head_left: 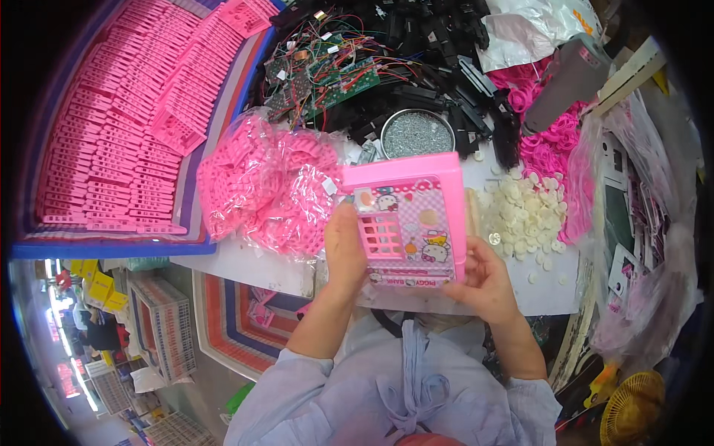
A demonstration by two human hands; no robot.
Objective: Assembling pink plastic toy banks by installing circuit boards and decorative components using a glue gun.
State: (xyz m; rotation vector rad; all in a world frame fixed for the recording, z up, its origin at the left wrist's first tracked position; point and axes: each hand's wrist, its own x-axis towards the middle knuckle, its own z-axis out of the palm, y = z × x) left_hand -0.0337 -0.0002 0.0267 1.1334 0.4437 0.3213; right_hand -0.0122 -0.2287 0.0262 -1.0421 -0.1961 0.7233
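Over the front of the worktable I hold a pink plastic toy bank casing with both hands. Its face bears a printed cartoon panel and a grid of square keypad openings. My left hand grips its left edge, with the thumb up along the side. My right hand is closed round the lower right corner, fingers partly behind the casing. Just beyond it stands a round metal bowl of small screws. White plastic discs lie loose to the right of the casing.
Clear bags of pink parts lie left, beside a blue-rimmed crate of pink keypad pieces. Wired green circuit boards and black parts fill the back. A grey cylindrical object overhangs magenta rings at right.
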